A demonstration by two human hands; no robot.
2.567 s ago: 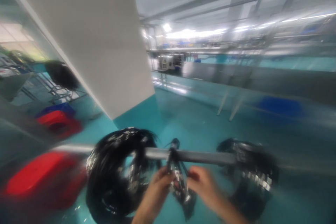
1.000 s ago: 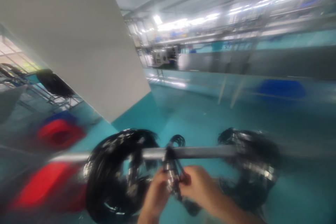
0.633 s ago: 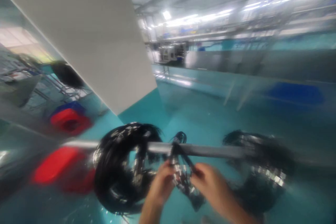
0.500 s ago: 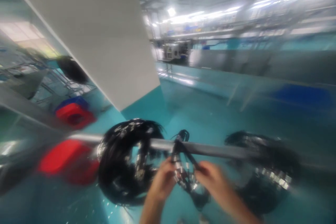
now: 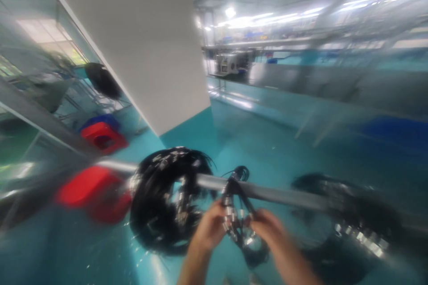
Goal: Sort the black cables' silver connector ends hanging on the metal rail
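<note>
A bundle of thin black cables with shiny metal-looking ends loops over a grey horizontal bar. My left hand is closed around the bundle's left side, just below the bar. On the right side of the same loop, my right hand pinches the cables. The lower part of the bundle hangs down between and below both hands. Left of my hands, a thick coil of black cables hangs on the bar, bright connectors scattered through it. Motion blur hides the finer details.
Another large black cable coil, blurred, hangs at the right. A white pillar with a teal base stands ahead. Red plastic stools are at the left. A long workbench runs along the back right, with small white debris on the teal floor.
The view has swung slightly left, so the pillar and stools sit further right. Both hands keep hold of the cable bundle, with little movement against the bar.
</note>
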